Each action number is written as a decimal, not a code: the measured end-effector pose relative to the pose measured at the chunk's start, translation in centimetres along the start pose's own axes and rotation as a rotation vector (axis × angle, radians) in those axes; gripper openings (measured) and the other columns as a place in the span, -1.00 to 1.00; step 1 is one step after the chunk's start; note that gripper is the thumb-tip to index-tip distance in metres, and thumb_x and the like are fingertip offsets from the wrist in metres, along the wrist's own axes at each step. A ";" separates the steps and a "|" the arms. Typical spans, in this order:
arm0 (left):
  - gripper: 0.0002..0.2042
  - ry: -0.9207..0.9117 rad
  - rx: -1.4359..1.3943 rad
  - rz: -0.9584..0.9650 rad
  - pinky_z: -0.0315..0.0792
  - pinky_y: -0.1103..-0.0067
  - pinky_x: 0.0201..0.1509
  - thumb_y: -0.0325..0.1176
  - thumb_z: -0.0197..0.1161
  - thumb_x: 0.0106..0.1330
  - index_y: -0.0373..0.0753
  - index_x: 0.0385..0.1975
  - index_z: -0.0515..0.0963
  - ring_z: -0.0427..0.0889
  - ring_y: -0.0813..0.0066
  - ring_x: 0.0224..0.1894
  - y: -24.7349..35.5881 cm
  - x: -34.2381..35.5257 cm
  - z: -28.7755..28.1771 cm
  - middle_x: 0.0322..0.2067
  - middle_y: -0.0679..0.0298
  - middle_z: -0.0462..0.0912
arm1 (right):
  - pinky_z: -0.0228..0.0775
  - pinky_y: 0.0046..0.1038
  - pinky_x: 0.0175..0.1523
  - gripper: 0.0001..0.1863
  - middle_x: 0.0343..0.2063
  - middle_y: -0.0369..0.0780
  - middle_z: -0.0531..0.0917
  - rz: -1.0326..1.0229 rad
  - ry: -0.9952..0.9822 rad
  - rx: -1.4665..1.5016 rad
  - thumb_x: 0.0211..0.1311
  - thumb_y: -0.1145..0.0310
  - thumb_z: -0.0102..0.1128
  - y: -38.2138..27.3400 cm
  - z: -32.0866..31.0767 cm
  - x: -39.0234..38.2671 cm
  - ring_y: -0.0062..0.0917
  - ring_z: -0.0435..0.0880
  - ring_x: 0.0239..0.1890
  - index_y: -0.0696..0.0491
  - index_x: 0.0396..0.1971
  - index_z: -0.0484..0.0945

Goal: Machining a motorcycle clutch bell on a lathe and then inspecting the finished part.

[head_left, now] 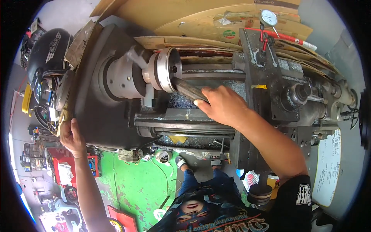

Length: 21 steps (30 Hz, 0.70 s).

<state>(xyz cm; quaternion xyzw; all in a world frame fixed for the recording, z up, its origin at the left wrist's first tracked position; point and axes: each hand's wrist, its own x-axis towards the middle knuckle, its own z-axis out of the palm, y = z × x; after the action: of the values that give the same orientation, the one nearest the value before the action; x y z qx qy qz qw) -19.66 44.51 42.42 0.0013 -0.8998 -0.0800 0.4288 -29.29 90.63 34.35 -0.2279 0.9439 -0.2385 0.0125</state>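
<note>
A lathe fills the middle of the view. Its chuck (123, 79) grips a round metal drum (165, 71) with a bright, shiny band around it. My right hand (222, 104) is closed around a dark bar (189, 89), whose far end meets the drum's lower right rim. What the bar is made of I cannot make out. At far left, my left hand (72, 137) is closed on the outer front edge of the lathe's headstock (104, 120), thumb up; its other fingers are partly hidden.
A dial gauge (268, 17) on a red-jointed stand rises above the carriage (266, 77). The tailstock (328, 92) lies right. Cardboard sheets (185, 19) line the back. A black helmet (48, 50) sits at upper left. Metal chips (181, 101) cover the bed below the drum.
</note>
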 end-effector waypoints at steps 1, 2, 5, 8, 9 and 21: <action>-0.69 -0.003 0.000 -0.001 0.25 0.51 -0.38 -0.27 0.16 0.48 -0.27 -0.53 0.44 0.25 0.45 -0.54 0.0 0.0 0.0 -0.62 0.31 0.39 | 0.51 -0.10 -0.46 -0.68 -0.59 -0.01 0.67 -0.002 0.002 0.000 0.31 0.18 0.17 0.1 0.1 0.0 -0.04 0.65 -0.58 0.18 -0.35 0.61; -0.69 -0.006 0.001 -0.002 0.26 0.53 -0.37 -0.26 0.15 0.48 -0.27 -0.52 0.47 0.27 0.46 -0.54 0.0 0.1 0.0 -0.62 0.31 0.43 | 0.51 -0.10 -0.46 -0.69 -0.59 -0.01 0.67 -0.004 0.004 0.001 0.31 0.18 0.17 0.2 0.1 0.1 -0.04 0.65 -0.58 0.18 -0.35 0.61; -0.69 -0.006 -0.008 0.009 0.26 0.53 -0.37 -0.26 0.15 0.49 -0.27 -0.52 0.46 0.27 0.46 -0.53 0.2 0.1 0.0 -0.62 0.32 0.42 | 0.50 -0.10 -0.46 -0.69 -0.59 -0.01 0.67 -0.005 0.001 -0.014 0.32 0.19 0.17 0.2 0.3 0.2 -0.05 0.65 -0.59 0.18 -0.34 0.61; -0.69 -0.005 -0.017 0.020 0.25 0.53 -0.36 -0.26 0.14 0.49 -0.28 -0.52 0.46 0.26 0.46 -0.53 0.5 0.1 0.0 -0.61 0.32 0.40 | 0.50 -0.10 -0.47 -0.70 -0.60 -0.01 0.67 -0.005 -0.003 -0.029 0.32 0.20 0.17 0.3 0.6 0.4 -0.05 0.65 -0.59 0.18 -0.33 0.60; -0.69 -0.001 -0.016 0.015 0.25 0.53 -0.36 -0.26 0.14 0.49 -0.27 -0.52 0.46 0.26 0.47 -0.53 0.6 0.1 0.1 -0.61 0.32 0.40 | 0.50 -0.11 -0.47 -0.70 -0.60 -0.02 0.66 -0.008 0.011 -0.043 0.32 0.20 0.17 0.4 0.8 0.5 -0.06 0.65 -0.60 0.18 -0.33 0.60; -0.69 -0.016 0.057 -0.010 0.23 0.56 -0.37 -0.25 0.10 0.51 -0.24 -0.52 0.46 0.26 0.51 -0.52 0.1 -0.1 0.1 -0.61 0.35 0.39 | 0.50 -0.12 -0.51 -0.66 -0.63 -0.05 0.66 -0.028 0.084 -0.109 0.32 0.17 0.20 1.5 2.6 1.2 -0.08 0.64 -0.64 0.19 -0.18 0.56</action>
<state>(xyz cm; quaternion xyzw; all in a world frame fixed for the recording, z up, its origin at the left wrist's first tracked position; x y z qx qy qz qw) -19.66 44.58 42.29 0.0174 -0.9051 -0.0564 0.4210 -30.64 90.15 31.49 -0.2314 0.9519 -0.1964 -0.0428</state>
